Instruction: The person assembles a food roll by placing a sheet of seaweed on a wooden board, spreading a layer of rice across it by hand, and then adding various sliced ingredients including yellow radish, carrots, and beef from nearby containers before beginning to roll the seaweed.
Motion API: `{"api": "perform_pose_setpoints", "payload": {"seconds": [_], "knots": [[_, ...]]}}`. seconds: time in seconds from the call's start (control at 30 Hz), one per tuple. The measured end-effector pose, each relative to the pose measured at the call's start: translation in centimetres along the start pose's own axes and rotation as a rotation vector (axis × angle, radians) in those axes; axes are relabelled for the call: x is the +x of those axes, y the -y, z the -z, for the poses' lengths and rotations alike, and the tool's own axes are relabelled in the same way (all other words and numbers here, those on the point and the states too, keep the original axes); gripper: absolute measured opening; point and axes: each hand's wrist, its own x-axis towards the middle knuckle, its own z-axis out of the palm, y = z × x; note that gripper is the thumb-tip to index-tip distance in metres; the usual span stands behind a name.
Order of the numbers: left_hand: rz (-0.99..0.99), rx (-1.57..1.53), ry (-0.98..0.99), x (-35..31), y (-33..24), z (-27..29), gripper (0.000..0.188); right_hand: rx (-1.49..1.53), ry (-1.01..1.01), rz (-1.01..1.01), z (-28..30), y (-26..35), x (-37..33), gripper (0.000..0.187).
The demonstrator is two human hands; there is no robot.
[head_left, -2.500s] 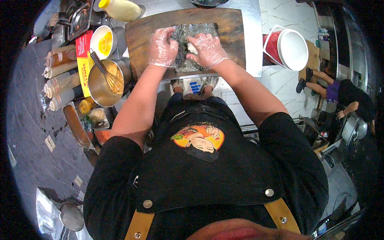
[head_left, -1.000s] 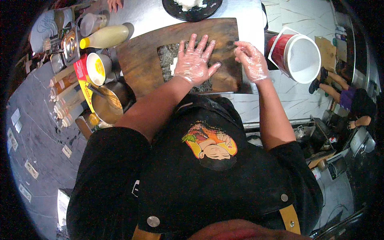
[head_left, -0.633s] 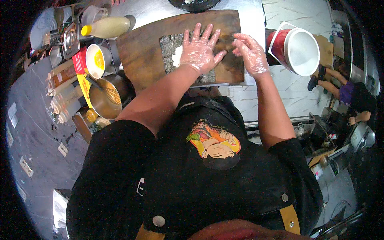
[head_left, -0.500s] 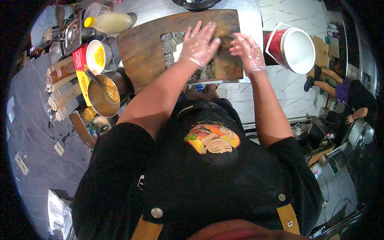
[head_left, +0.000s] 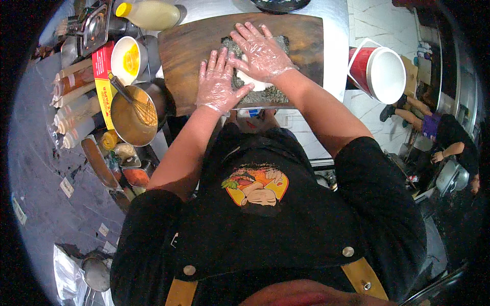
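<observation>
A dark, speckled nori sheet [head_left: 273,95] lies on the brown wooden board [head_left: 189,41], with a patch of white rice [head_left: 253,82] on top of it. My right hand [head_left: 265,55], in a clear plastic glove, rests flat over the rice and the upper part of the sheet, its fingers stretched out. Also gloved, my left hand [head_left: 218,85] lies spread at the sheet's left edge, thumb toward the rice. Neither hand grips anything. Both palms hide part of the nori and rice.
Left of the board stand a steel bowl [head_left: 122,120] with a whisk [head_left: 135,102], a white bowl [head_left: 120,61] with yellow contents, and a yellow-capped bottle [head_left: 150,15]. A red and white bucket [head_left: 383,76] is at the right. A person [head_left: 444,127] stands farther right.
My right hand has come in from the board's right side onto the rice. My left hand has slid off the rice toward the sheet's left edge.
</observation>
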Motion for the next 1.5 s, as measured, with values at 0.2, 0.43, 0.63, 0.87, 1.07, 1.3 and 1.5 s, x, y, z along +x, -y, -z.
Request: {"api": "perform_pose_setpoints", "payload": {"seconds": [0.2, 0.43, 0.63, 0.87, 1.07, 1.3, 1.5], "knots": [[-0.006, -0.083, 0.015, -0.5, 0.5, -0.2, 0.118, -0.008, 0.099, 0.071, 0.2, 0.6, 1.2, 0.081], [0.059, -0.140, 0.159, 0.4, 0.4, 1.1, 0.112, 0.005, 0.160, 0.136, -0.2, 1.6, 2.6, 0.083], [0.090, -0.101, 0.298, 1.3, 0.1, 2.7, 0.110, 0.077, 0.138, 0.158, -0.7, 2.8, 3.8, 0.081], [0.033, -0.105, 0.206, 0.8, 0.5, 1.5, 0.102, 0.091, 0.128, 0.190, -2.1, 3.8, 4.9, 0.081], [0.029, -0.097, 0.152, 0.4, 0.4, 0.6, 0.102, 0.119, 0.056, 0.207, -3.6, 5.5, 5.9, 0.084], [0.044, -0.134, 0.290, 0.6, 0.3, 0.2, 0.094, 0.254, -0.087, 0.123, -4.6, 7.7, 6.9, 0.079], [0.021, 0.034, 0.209, 1.7, 0.6, 0.0, 0.109, 0.999, -0.262, -0.122, -3.3, 8.8, 1.3, 0.068]]}}
